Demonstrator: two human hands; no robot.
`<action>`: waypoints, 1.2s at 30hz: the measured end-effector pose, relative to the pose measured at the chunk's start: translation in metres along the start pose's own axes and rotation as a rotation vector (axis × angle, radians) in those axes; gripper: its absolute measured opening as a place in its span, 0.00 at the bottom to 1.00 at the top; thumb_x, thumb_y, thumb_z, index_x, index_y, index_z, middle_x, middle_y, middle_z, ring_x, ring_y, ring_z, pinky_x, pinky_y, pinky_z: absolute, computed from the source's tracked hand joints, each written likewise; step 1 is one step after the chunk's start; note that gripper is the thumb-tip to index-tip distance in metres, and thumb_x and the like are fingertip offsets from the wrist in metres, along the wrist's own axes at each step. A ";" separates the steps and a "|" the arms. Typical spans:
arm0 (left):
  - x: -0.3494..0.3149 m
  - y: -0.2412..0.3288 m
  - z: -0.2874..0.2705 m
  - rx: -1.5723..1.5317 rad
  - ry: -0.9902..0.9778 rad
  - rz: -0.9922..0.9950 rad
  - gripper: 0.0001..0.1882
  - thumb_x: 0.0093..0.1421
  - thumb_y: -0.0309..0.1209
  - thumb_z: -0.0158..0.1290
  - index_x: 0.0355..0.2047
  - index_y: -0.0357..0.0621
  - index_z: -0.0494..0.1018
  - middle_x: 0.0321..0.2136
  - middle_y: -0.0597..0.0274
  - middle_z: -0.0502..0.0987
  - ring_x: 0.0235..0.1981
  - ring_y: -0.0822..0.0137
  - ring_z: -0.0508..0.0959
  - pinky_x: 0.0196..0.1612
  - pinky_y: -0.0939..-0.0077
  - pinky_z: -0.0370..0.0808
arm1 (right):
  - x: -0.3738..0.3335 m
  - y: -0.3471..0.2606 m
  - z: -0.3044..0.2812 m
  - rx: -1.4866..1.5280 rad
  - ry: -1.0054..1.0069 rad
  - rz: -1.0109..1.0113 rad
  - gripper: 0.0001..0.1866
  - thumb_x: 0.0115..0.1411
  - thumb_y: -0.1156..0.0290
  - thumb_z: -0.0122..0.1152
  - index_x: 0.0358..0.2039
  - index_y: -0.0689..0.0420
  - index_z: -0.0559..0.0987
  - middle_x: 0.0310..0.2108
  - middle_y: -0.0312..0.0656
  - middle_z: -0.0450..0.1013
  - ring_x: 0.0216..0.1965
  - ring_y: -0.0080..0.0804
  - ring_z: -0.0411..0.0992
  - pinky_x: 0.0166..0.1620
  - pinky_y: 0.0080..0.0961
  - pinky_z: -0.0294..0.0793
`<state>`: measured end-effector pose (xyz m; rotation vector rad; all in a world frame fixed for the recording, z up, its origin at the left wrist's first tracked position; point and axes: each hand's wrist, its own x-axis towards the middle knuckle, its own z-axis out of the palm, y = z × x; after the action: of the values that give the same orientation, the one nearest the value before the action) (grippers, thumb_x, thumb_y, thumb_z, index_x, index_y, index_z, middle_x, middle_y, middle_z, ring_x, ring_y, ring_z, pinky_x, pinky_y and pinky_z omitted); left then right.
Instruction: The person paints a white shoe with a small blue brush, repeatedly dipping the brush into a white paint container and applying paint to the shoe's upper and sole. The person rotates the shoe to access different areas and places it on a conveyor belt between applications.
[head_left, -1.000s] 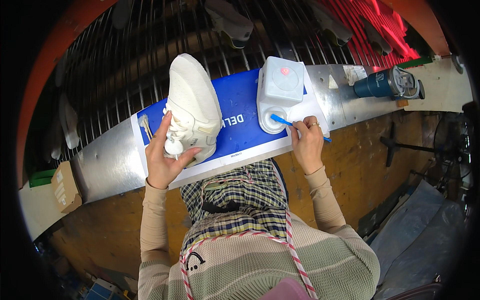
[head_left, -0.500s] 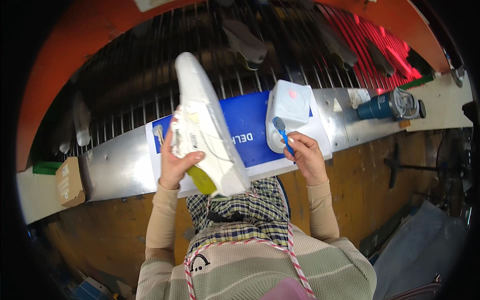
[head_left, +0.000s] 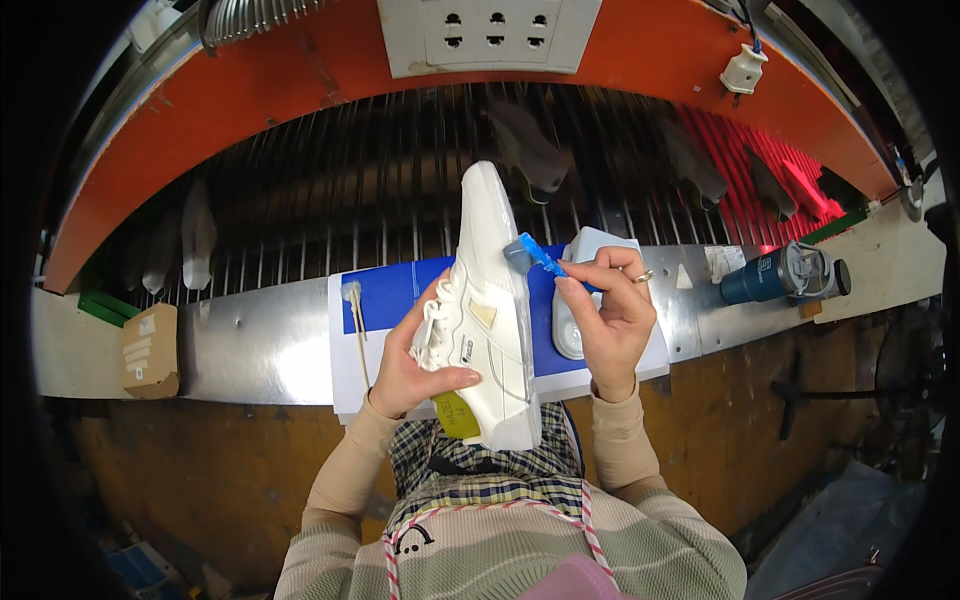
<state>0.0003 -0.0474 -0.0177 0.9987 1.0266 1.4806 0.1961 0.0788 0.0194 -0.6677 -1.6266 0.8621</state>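
Note:
A white sneaker (head_left: 487, 280) stands toe up in front of me, its outer side facing me. Wrapped round its laced side is my left hand (head_left: 412, 368), thumb across the upper near the heel. A yellow-green shoe last (head_left: 456, 414) shows at the shoe's opening. My right hand (head_left: 612, 310) pinches a small blue brush (head_left: 538, 254); its head touches the sole edge near the forefoot. Behind that hand, a pale grey plastic container (head_left: 566, 332) is partly hidden. A blue and white sheet (head_left: 395, 293) lies beneath.
Beyond the metal ledge (head_left: 245, 350) runs a roller conveyor (head_left: 330, 190), carrying several shoes, one a dark-looking shoe (head_left: 527, 150). A thin stick (head_left: 358, 330) lies on the sheet's left. A cardboard box (head_left: 150, 352) stands far left, a blue tumbler (head_left: 757, 280) at right. Sockets (head_left: 495, 32) line the orange frame.
The sneaker has turned more upright. My right hand has raised the brush and brought its head from beside the container to the sole edge. The whole view has shifted upward.

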 end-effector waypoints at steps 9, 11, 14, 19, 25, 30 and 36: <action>-0.012 0.006 -0.005 0.131 -0.055 0.083 0.56 0.43 0.27 0.74 0.69 0.33 0.54 0.61 0.51 0.69 0.61 0.64 0.70 0.63 0.68 0.66 | 0.037 -0.006 -0.004 -0.146 -0.005 -0.225 0.12 0.49 0.82 0.72 0.36 0.62 0.85 0.34 0.38 0.67 0.32 0.23 0.66 0.35 0.19 0.68; -0.013 0.008 -0.006 0.157 -0.063 0.092 0.56 0.43 0.27 0.75 0.68 0.32 0.55 0.60 0.51 0.71 0.60 0.64 0.71 0.63 0.68 0.66 | 0.044 -0.010 -0.006 -0.205 -0.017 -0.258 0.12 0.49 0.83 0.72 0.36 0.62 0.85 0.34 0.38 0.66 0.31 0.23 0.66 0.33 0.18 0.68; -0.017 0.012 -0.007 0.167 -0.067 0.087 0.56 0.42 0.28 0.75 0.68 0.32 0.55 0.60 0.51 0.71 0.59 0.64 0.72 0.63 0.68 0.66 | 0.053 -0.015 -0.009 -0.263 -0.026 -0.268 0.10 0.49 0.83 0.72 0.35 0.63 0.85 0.34 0.38 0.67 0.34 0.24 0.65 0.36 0.20 0.66; -0.018 0.016 -0.008 0.143 -0.066 0.087 0.55 0.42 0.27 0.75 0.68 0.32 0.55 0.62 0.51 0.69 0.61 0.64 0.70 0.64 0.68 0.65 | 0.062 -0.018 -0.014 -0.240 -0.072 -0.344 0.12 0.47 0.84 0.73 0.35 0.63 0.85 0.34 0.38 0.66 0.32 0.23 0.67 0.34 0.18 0.68; -0.018 0.019 -0.010 0.121 -0.056 0.081 0.55 0.42 0.26 0.75 0.68 0.32 0.55 0.63 0.51 0.68 0.62 0.64 0.69 0.65 0.67 0.64 | 0.041 -0.030 -0.023 -0.197 -0.126 -0.336 0.13 0.45 0.82 0.74 0.35 0.61 0.85 0.34 0.38 0.65 0.29 0.23 0.67 0.32 0.19 0.68; -0.019 0.020 -0.008 0.140 -0.078 0.075 0.56 0.42 0.26 0.75 0.68 0.31 0.55 0.63 0.52 0.68 0.62 0.64 0.69 0.65 0.67 0.64 | 0.060 -0.027 -0.021 -0.271 -0.081 -0.357 0.12 0.47 0.82 0.73 0.34 0.61 0.86 0.33 0.38 0.65 0.29 0.22 0.67 0.31 0.17 0.68; -0.020 0.020 -0.009 0.141 -0.077 0.103 0.57 0.41 0.27 0.76 0.68 0.31 0.55 0.63 0.51 0.67 0.63 0.64 0.68 0.65 0.68 0.64 | 0.073 -0.026 -0.021 -0.227 -0.135 -0.361 0.12 0.46 0.82 0.74 0.34 0.60 0.86 0.33 0.38 0.65 0.30 0.22 0.67 0.31 0.17 0.69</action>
<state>-0.0109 -0.0706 -0.0028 1.2160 1.0486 1.4562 0.2007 0.1255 0.0843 -0.4551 -1.9118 0.4717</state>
